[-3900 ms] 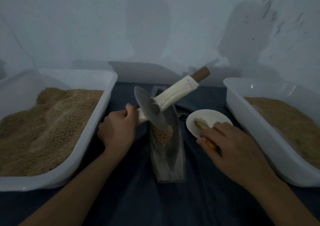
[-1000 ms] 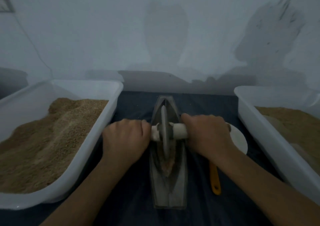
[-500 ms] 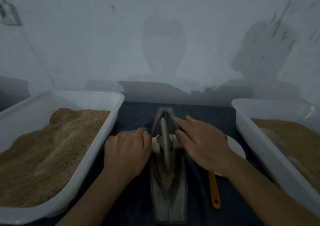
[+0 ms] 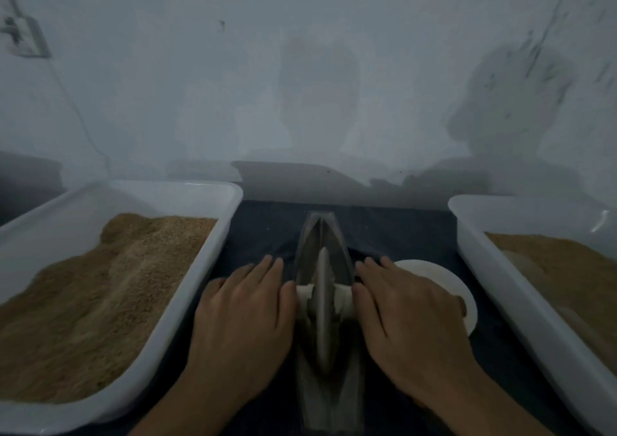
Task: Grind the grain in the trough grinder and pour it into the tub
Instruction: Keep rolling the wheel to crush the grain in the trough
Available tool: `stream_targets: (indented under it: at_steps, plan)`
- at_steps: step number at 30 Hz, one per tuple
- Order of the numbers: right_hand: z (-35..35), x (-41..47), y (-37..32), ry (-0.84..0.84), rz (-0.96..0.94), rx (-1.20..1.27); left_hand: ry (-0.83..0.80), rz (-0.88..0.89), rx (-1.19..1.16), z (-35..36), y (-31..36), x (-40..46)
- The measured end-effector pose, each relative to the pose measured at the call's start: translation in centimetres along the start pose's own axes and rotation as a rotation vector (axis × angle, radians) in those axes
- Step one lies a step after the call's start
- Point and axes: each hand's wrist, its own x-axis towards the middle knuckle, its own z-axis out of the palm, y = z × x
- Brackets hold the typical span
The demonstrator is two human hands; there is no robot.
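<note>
A grey boat-shaped trough grinder (image 4: pixel 329 235) lies on the dark cloth between two white tubs. Its metal wheel (image 4: pixel 323 305) stands upright in the trough on a white-wrapped axle (image 4: pixel 344 297). My left hand (image 4: pixel 245 315) lies flat on the axle's left end, fingers straight and pointing away. My right hand (image 4: pixel 405 315) lies flat on the right end in the same way. The grain in the trough is hidden behind the wheel. The left tub (image 4: pixel 213 235) holds a heap of tan grain (image 4: pixel 100 285). The right tub (image 4: pixel 484 248) holds tan grain too.
A white saucer (image 4: pixel 440 278) sits on the dark cloth (image 4: pixel 267 231) just right of the trough, partly under my right hand. A pale wall rises close behind the tubs. A wall socket (image 4: pixel 23 36) with a cable is at upper left.
Both hands went from gripping the axle to lying flat on it with straight fingers. The wheel has rolled toward the far end of the trough. The camera tilted up slightly.
</note>
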Motion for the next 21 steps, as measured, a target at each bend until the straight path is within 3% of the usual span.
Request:
stream_targets:
  at_steps: [4, 8, 10, 12, 17, 19, 21]
  plan:
    - [2.4, 5.1, 0.1, -0.170, 0.129, -0.085, -0.091, -0.100, 0.124, 1.8, 1.2, 5.0]
    - [5.4, 11.6, 1.0, -0.294, 0.329, -0.105, -0.302, -0.159, 0.199, 4.0, 1.1, 11.6]
    - [5.0, 11.6, 0.6, -0.321, 0.289, -0.149, -0.323, -0.116, 0.188, 3.2, 1.0, 11.0]
    - [3.7, 8.8, 0.0, -0.323, 0.187, -0.169, -0.281, -0.057, 0.192, 2.6, 0.5, 7.8]
    - [-1.3, 0.2, -1.3, -0.114, 0.055, -0.047, -0.046, -0.031, -0.010, -0.8, 0.6, -1.3]
    - [-1.2, 0.5, -1.1, -0.092, 0.069, -0.051, -0.039, -0.025, 0.023, -0.4, 0.9, -0.4]
    - [0.2, 3.5, -1.0, -0.184, 0.142, -0.100, -0.098, -0.058, 0.110, 0.5, 1.5, 3.1]
